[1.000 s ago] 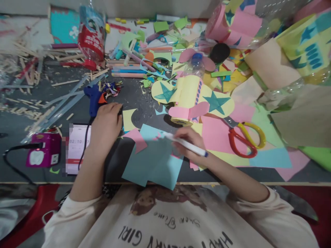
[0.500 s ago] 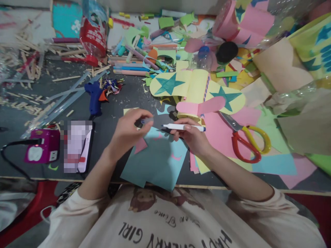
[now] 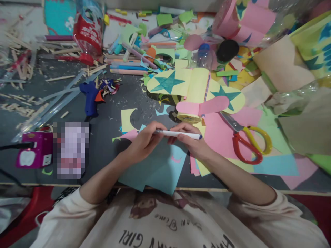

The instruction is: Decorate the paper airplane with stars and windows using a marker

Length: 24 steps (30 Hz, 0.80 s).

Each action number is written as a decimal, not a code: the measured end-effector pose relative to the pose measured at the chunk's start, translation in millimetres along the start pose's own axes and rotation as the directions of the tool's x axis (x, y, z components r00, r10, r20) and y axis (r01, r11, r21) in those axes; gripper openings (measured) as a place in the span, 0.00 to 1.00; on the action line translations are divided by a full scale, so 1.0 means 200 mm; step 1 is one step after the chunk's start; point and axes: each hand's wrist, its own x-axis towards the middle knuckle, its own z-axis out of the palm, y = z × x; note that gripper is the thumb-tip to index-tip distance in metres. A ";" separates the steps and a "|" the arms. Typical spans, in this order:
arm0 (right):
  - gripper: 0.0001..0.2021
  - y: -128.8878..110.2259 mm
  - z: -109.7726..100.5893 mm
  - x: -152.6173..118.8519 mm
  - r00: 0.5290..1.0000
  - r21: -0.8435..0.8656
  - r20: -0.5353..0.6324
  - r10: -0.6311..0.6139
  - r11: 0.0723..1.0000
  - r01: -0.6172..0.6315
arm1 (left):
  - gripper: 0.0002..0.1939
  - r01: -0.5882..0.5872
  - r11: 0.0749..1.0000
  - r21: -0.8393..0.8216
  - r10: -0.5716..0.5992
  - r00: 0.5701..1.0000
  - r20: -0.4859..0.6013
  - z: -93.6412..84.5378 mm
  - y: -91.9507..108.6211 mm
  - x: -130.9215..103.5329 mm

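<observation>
In the head view my right hand [image 3: 192,139] grips a white marker [image 3: 182,134] with a dark blue end, held nearly level. My left hand [image 3: 147,141] is closed around the marker's cap [image 3: 158,131] at the tip end; whether it is fully seated is hidden by my fingers. Both hands meet over a light blue paper sheet [image 3: 155,170] near the table's front edge. Just beyond my right hand stands a yellow paper airplane [image 3: 198,84] with teal stars on its wings and a pink strip across its near end.
Scissors [image 3: 252,143] with red and yellow handles lie on coloured paper to the right. A blue glue gun [image 3: 90,98], a phone [image 3: 72,150] and a purple power block [image 3: 34,150] are left. Sticks, markers and paper scraps fill the back, beside a red-labelled bottle [image 3: 89,34].
My left hand has moved right with the cap and met the marker's tip, which was bare before. The right hand has shifted slightly down. The camera view has shifted a little.
</observation>
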 end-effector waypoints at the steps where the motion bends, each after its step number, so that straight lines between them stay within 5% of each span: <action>1: 0.12 0.01 0.00 0.00 1.000 0.000 0.008 -0.004 1.000 0.004 | 0.21 -0.029 1.000 -0.005 0.029 1.000 -0.005 0.01 -0.01 -0.01; 11: 0.22 0.01 -0.01 0.01 0.997 -0.064 0.080 0.006 0.998 -0.001 | 0.16 -0.120 0.992 0.031 0.123 0.987 -0.106 0.00 0.00 0.01; 13: 0.25 0.01 -0.02 0.01 0.993 -0.069 0.121 -0.006 0.997 0.015 | 0.15 -0.054 0.992 0.113 0.080 0.969 -0.234 -0.06 -0.02 0.01; 16: 0.27 0.02 -0.03 0.01 0.997 -0.078 0.069 0.023 0.997 -0.018 | 0.10 0.167 0.943 0.287 -0.009 0.877 -0.480 -0.18 -0.07 0.03; 20: 0.23 0.02 -0.03 0.01 0.999 -0.141 -0.014 0.036 0.989 -0.037 | 0.10 0.218 0.804 0.553 0.115 0.856 -0.504 -0.31 -0.11 0.04; 24: 0.15 0.02 -0.03 0.00 1.000 -0.213 0.005 0.018 0.977 -0.016 | 0.10 0.283 0.791 0.543 0.089 0.825 -0.559 -0.38 -0.02 0.03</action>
